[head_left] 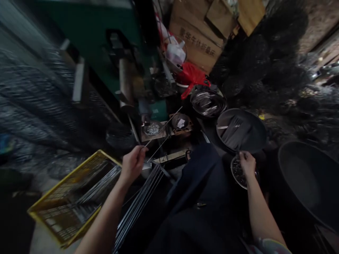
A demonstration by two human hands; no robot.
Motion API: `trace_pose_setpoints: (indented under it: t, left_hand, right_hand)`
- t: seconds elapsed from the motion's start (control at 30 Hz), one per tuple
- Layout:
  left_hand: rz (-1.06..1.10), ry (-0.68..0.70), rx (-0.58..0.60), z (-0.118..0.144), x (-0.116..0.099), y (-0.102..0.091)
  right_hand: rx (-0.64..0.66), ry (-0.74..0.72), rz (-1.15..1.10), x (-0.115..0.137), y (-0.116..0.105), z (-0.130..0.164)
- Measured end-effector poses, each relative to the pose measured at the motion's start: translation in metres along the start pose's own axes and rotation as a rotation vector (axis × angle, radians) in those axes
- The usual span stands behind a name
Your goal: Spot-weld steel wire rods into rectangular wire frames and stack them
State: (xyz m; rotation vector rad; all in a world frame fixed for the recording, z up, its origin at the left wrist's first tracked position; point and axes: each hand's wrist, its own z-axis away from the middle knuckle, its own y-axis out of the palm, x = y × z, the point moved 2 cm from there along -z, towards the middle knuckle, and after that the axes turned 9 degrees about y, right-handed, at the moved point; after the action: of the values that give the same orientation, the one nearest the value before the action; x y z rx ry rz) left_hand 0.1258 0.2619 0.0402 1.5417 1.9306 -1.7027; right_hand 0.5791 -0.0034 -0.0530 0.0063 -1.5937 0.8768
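Observation:
My left hand is closed in a pinch on the near end of a thin metal rod, which slants up and away to the right in front of the machine. Below it, a bundle of similar metal rods lies beside my left forearm. My right hand is over a small bowl of dark small parts, its fingertips pinched together at the far rim; whether something is between them is too dim to make out. Just beyond that hand is a wide round pan with dark strips in it.
A green machine stands ahead, with a dish of small shiny parts under its head. On the left is a yellow crate holding more rods. A large dark basin stands at right; cardboard boxes are behind.

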Motion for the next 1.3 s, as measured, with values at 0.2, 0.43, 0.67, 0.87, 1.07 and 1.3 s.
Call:
trace_pose_setpoints:
  t: [0.2, 0.43, 0.67, 0.87, 1.07, 1.3]
  left_hand:
    - [-0.019, 0.054, -0.011, 0.008, 0.009, -0.003]
    - [0.01, 0.007, -0.059, 0.035, 0.023, -0.019]
    - [0.123, -0.1, -0.185, 0.056, 0.031, -0.028]
    - [0.157, -0.118, -0.219, 0.063, 0.042, -0.025]
    - [0.146, -0.084, -0.231, 0.059, 0.046, -0.023]
    - [0.088, -0.073, -0.231, 0.052, 0.047, -0.022]
  right_hand:
    - [0.46, 0.028, -0.462, 0.149, 0.147, 0.029]
    - [0.838, 0.261, -0.647, 0.23, 0.302, 0.099]
    - [0.81, 0.253, -0.741, 0.253, 0.324, 0.126]
    - [0.79, 0.21, -0.757, 0.262, 0.33, 0.133]
    - [0.789, 0.189, -0.792, 0.264, 0.335, 0.131]
    - [0.782, 0.162, -0.8, 0.27, 0.337, 0.125]
